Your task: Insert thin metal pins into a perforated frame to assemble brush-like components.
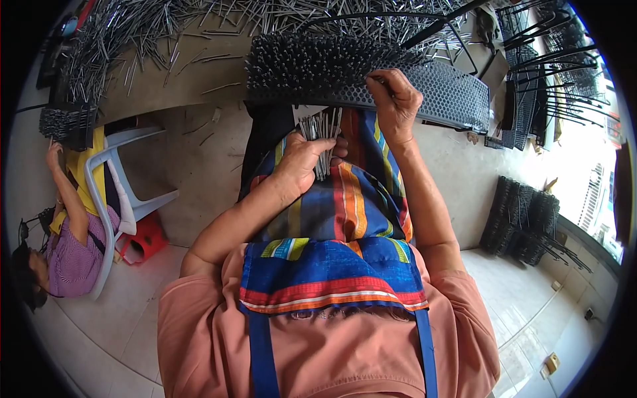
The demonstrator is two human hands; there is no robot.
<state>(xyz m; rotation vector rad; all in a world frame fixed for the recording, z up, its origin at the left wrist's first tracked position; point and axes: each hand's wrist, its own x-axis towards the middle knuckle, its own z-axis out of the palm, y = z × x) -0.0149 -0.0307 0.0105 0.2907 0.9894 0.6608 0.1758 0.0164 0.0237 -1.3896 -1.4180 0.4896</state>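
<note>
Perforated metal panel [424, 93] at the table [166, 79] edge, 12 o'clock: left half bristles with inserted pins, right half bare. Right hand [395, 99] pinches one pin at the boundary. Left hand [302, 159] grips a pin bundle [322, 136]. Roughly half filled, I judge.

A white plastic chair [123, 192] stands beside a red stool [146, 240].

A: Right hand [396, 99] fingertips — pin between them too thin to make out. Left hand [302, 161] hides the lower ends of the pin bundle [323, 136].

B: Perforated tray [424, 89] underside unseen. Co-worker [63, 225] cut off at the left rim.
</note>
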